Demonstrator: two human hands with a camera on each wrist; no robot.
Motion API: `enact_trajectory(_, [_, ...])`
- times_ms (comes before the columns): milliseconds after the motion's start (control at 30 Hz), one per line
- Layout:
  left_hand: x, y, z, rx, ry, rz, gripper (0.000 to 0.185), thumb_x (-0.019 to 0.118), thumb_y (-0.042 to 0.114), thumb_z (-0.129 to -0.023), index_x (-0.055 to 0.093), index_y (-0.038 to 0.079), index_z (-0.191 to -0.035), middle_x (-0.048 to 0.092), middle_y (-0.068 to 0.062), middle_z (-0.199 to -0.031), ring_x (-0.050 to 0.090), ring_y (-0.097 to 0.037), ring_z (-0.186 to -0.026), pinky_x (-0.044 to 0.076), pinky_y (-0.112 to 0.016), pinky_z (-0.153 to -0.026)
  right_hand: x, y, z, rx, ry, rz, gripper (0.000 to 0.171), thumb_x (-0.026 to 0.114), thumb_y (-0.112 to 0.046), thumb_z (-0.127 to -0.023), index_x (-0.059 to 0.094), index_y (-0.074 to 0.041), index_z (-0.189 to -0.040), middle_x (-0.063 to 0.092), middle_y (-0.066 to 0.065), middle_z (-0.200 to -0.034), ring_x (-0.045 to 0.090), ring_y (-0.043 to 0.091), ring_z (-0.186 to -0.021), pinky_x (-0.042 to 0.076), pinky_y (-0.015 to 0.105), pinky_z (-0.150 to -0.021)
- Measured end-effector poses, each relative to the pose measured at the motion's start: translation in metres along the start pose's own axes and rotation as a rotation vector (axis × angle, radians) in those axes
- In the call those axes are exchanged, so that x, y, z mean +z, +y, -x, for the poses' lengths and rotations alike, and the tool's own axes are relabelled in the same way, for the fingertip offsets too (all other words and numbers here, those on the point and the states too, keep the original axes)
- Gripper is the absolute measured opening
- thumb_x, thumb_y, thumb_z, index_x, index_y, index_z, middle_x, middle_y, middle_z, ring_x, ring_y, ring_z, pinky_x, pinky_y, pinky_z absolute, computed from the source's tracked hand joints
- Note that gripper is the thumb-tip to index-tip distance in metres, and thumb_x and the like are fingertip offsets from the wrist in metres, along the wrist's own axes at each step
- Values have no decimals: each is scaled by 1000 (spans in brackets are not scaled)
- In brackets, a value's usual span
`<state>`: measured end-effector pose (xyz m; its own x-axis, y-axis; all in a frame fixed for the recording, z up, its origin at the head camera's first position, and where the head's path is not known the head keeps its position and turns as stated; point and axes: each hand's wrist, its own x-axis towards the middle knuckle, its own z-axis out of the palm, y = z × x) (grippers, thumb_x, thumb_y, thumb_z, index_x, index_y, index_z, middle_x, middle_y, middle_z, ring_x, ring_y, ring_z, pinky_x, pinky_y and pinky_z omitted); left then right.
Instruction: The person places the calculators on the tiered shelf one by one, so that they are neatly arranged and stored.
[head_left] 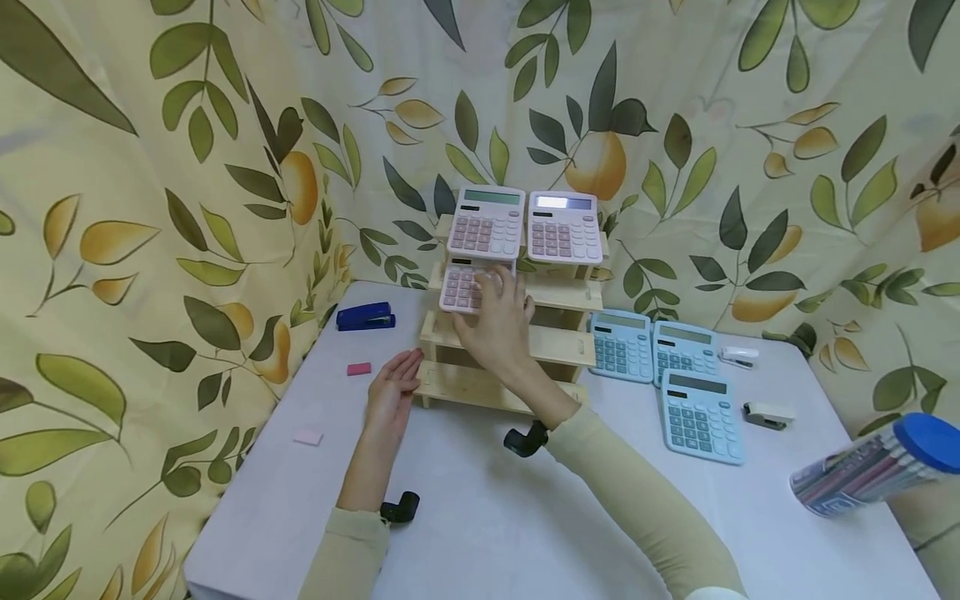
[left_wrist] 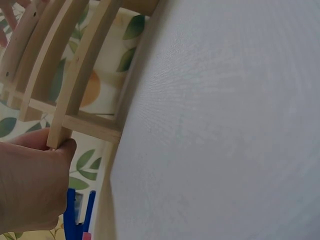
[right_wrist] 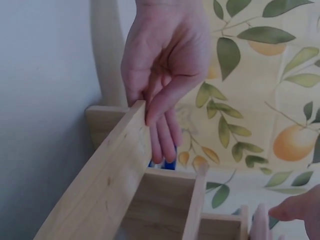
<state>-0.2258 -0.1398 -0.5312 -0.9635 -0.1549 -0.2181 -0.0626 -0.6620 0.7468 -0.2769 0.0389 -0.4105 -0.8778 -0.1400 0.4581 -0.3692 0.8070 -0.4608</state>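
Observation:
A tiered wooden rack (head_left: pixel 495 387) stands on the white table. My left hand (head_left: pixel 393 387) is at the left end of its lowest board, and the left wrist view shows thumb and fingers pinching that board (left_wrist: pixel 65 115). My right hand (head_left: pixel 498 321) holds a pink calculator (head_left: pixel 457 287) on the second tier from the top, fingers bent over its keys and right side, thumb by the lower edge. That hand covers part of the calculator. Two more pink calculators, a left one (head_left: pixel 487 223) and a right one (head_left: pixel 564 229), lean side by side on the top tier.
Right of the rack lie three blue calculators (head_left: pixel 701 417), a white stapler (head_left: pixel 738 357) and another pale stapler (head_left: pixel 768 415). A blue-lidded tub of pens (head_left: pixel 862 471) stands near the right edge. At left are a blue stapler (head_left: pixel 365 317), pink eraser (head_left: pixel 358 368) and paler pink piece (head_left: pixel 308 437).

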Motion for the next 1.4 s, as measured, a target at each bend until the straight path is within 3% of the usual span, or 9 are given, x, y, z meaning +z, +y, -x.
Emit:
enact_trajectory(200, [-1,0,0,-5,-5,2,66,40,-25,-94,33,-7,-157,46,-23,-157,45,-29,-148,35,-36,-122,-9,-1,5,3,-2,0,73,84,-36,-85,54,-9,-146,35,21,-160,27,49,-150,25,70,-117])
enact_trajectory(500, [-3,0,0,-7,-7,22,67,39,-26,-93,32,-7,-157,45,-24,-158,44,-30,-148,35,-36,-122,-16,-5,12,-4,-28,-85,73,84,-31,-85,53,-5,-146,37,21,-159,46,40,-141,33,66,-112])
enact_trajectory(933, [-2,0,-1,-16,12,25,65,39,-25,-94,33,-6,-157,48,-23,-156,47,-29,-146,37,-36,-120,-17,-10,15,-30,-60,-69,72,81,-34,-88,52,-3,-146,34,24,-160,39,42,-146,31,66,-115])
enact_trajectory(1400, [-2,0,-1,-10,2,28,67,40,-26,-93,33,-6,-157,47,-23,-157,46,-29,-147,37,-36,-120,-25,7,24,-19,-42,-85,68,83,-34,-87,54,-5,-142,36,24,-159,33,44,-148,28,65,-119])
